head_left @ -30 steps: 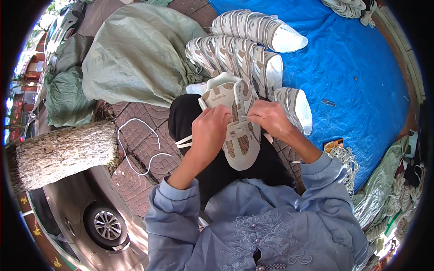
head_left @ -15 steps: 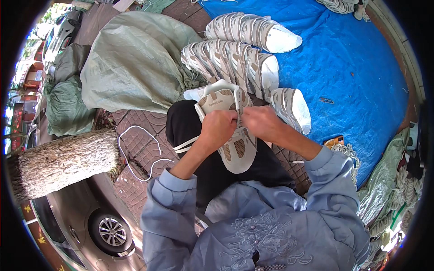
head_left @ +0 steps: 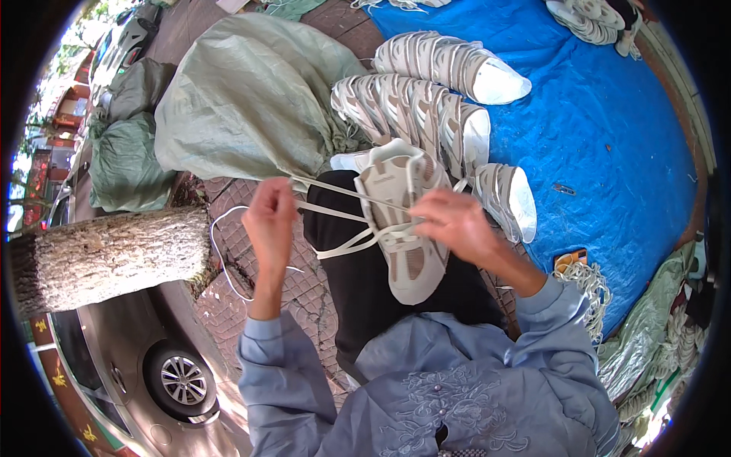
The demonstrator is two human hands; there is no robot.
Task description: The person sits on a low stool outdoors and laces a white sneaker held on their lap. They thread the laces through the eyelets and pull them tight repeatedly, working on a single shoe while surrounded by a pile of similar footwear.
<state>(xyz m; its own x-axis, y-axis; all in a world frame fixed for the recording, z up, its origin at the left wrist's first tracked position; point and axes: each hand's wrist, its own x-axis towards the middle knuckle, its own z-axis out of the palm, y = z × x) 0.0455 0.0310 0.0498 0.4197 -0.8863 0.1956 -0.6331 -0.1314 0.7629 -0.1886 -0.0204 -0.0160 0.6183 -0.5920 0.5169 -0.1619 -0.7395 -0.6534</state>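
Note:
A beige and white sneaker upper (head_left: pixel 415 276), toe toward me, lies across my black-trousered knee (head_left: pixel 335 289). Pale shoelace (head_left: pixel 335 211) strands stretch from its eyelets out to the left. My left hand (head_left: pixel 272 209) is raised left of the knee, its fingers closed on the lace. Over the upper's right side is my right hand (head_left: pixel 461 225), slightly blurred, with fingers bent together where one strand ends; it appears to pinch that strand. Part of the upper's right edge is hidden behind this hand.
Nested rows of similar uppers (head_left: pixel 411 107) lie on a blue tarp (head_left: pixel 609 145). A bundle of laces (head_left: pixel 590 293) is at the right. Beyond my knee sits a large pale green sack (head_left: pixel 244 99). A tree trunk (head_left: pixel 122 255) and a parked car (head_left: pixel 129 350) are at left.
My left hand has moved away from the upper to the left, drawing lace strands out long. The right hand stays over the upper, shifted slightly right and nearer me. The whole view has shifted somewhat.

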